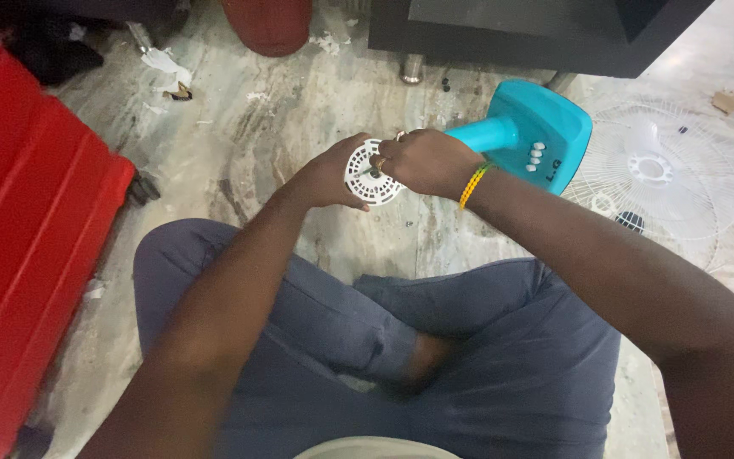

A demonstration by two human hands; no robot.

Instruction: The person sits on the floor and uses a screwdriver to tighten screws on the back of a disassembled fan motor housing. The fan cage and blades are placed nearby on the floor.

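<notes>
I see the white slotted disc (370, 173) just left of the teal fan base (537, 132). My left hand (329, 174) cups its back; my right hand (425, 161) seems pinched at its centre, fingers closed, both hands meeting over the disc.

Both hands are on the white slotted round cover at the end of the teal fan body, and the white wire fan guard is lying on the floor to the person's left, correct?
Not quite: the head view shows the white wire fan guard on the floor to the person's right, beyond the teal fan body. The rest holds: left hand and right hand are both on the white slotted round cover.
</notes>
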